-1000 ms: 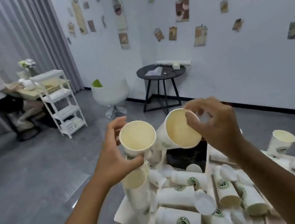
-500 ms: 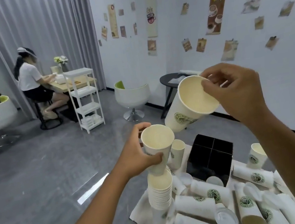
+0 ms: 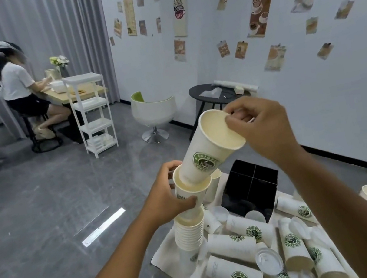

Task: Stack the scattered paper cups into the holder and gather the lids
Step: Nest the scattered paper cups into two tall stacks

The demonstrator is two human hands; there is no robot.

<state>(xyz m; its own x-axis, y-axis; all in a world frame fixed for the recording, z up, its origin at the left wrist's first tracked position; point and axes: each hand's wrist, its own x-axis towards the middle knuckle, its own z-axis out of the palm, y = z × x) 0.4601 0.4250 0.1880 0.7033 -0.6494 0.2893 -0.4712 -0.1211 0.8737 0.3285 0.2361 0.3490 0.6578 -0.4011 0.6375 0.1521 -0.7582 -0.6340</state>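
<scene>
Two hands, left [image 3: 164, 201] and right [image 3: 261, 130], each gripping one paper cup [image 3: 211, 148]. One nested stack of cups [image 3: 189, 233]. Roughly ten loose cups [image 3: 230, 244] lying about. One black holder [image 3: 250, 188]. One clearly visible lid [image 3: 269, 261].

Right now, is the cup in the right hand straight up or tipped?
Tipped: the cup leans, its base entering the cup held below.

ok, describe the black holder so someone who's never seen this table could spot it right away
Start at the white-covered table strewn with paper cups, low and right of centre in the head view. At its far edge, beyond the tall stack of nested cups, stands the black holder. It is the only dark, boxy thing there, its top split by a cross into four compartments, while all around it is white.
</scene>
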